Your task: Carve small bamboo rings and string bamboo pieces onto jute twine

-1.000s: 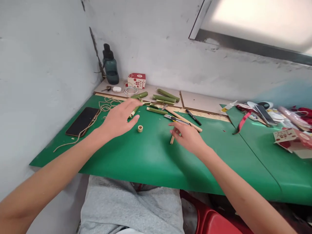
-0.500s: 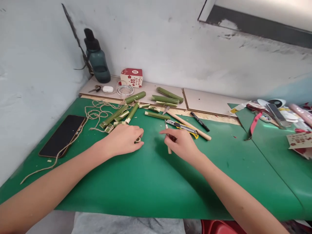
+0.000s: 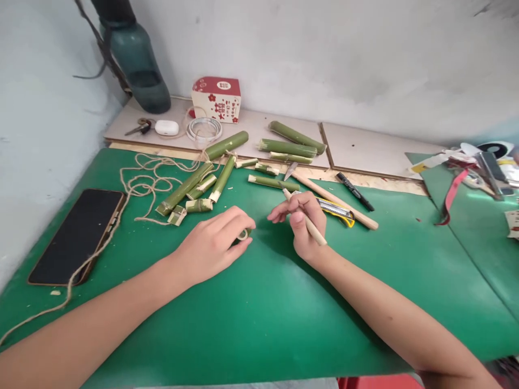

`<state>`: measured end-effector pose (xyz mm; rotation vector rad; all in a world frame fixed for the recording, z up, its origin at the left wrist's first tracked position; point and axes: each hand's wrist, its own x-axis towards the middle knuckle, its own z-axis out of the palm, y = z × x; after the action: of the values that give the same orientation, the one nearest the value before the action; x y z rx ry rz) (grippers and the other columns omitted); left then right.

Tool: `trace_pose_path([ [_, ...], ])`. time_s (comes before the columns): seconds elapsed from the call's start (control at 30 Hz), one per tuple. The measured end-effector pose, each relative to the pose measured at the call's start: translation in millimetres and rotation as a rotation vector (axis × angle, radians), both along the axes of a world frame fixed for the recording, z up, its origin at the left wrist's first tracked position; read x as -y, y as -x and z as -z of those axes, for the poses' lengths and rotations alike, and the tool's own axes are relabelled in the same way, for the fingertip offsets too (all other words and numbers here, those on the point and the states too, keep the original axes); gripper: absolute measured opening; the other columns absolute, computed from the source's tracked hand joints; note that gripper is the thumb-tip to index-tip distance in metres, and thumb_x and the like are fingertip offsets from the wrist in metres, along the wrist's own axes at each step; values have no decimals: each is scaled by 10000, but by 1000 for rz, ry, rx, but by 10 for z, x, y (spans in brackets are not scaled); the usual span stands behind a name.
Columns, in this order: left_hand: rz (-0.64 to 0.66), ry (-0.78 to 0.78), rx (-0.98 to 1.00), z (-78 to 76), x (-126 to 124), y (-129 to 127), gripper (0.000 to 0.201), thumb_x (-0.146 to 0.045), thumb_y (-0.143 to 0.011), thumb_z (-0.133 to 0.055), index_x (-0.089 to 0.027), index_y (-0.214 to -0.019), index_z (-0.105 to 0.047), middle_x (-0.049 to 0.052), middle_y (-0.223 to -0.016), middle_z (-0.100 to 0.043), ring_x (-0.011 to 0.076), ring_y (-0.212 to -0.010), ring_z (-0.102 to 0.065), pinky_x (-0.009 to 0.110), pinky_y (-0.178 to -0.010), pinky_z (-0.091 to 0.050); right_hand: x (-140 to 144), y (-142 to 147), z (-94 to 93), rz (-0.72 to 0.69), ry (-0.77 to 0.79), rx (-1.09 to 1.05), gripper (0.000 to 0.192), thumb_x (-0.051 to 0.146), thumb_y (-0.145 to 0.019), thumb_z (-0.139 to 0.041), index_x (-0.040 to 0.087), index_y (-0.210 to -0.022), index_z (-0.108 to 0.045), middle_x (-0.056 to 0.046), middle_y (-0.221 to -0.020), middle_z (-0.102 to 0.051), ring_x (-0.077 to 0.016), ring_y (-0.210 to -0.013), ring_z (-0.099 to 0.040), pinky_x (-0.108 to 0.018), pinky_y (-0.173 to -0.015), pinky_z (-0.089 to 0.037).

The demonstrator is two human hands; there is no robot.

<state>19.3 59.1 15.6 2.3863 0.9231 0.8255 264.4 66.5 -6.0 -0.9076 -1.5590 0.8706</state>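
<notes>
The left hand lay on the green mat, its fingers pinched around a small ring. Just right of the ring, the right hand gripped a thin wooden stick like a pencil. Behind the ring lay cut bamboo pieces. Far left of it lay a phone and string.

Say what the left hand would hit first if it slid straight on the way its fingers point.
The left hand, pinching a small bamboo ring, points right toward the right hand, which grips a wooden-handled tool. It would probably meet that hand first; depth is unclear.
</notes>
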Motion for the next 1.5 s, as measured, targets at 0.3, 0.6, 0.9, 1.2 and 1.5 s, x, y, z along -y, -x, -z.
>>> trace_pose_path([
  [0.3,-10,54,54,71,-26,-10,330,-67,-967,-626,-228,-1248,-565,40,-1147,-679,154,-988,-673,258,-831,-538,-47,-58,-39,-72,75,6,512,673,-1004,-514,254,-1215,-720,-59,-968,-707,-175,-740,-678,-336,-649,-552],
  [0.6,-41,148,-44,42,1,-22,358,-101,-970,-588,-235,-1299,-547,49,-1191,-692,156,-951,-682,295,-894,-559,-55,-53,-109,-128,25,63,153,308,-999,-658,205,-957,-763,-20,-757,-715,-121,-625,-626,-262,-571,-509],
  [0.9,-157,302,-6,-4,-25,-35,320,-203,-957,-657,-230,-1268,-587,17,-1043,-745,140,-877,-686,268,-803,-575,-53,-49,-129,-62,139,4,213,395,-986,-673,219,-878,-722,2,-692,-674,-120,-552,-601,-265,-490,-481],
  [1.2,-165,346,74,-6,-55,-30,244,-329,-968,-692,-217,-1180,-647,17,-965,-723,144,-822,-677,282,-763,-578,-22,-41,-108,-145,7,54,253,321,-1014,-596,227,-805,-703,-1,-699,-717,-117,-547,-618,-270,-537,-522],
  [1.5,-124,294,-12,1,-71,-32,212,-286,-955,-687,-248,-1164,-674,18,-1018,-706,159,-867,-668,305,-803,-553,-70,-1,-126,-271,-141,142,122,291,-969,-622,265,-870,-690,-15,-717,-718,-160,-629,-643,-314,-585,-526],
])
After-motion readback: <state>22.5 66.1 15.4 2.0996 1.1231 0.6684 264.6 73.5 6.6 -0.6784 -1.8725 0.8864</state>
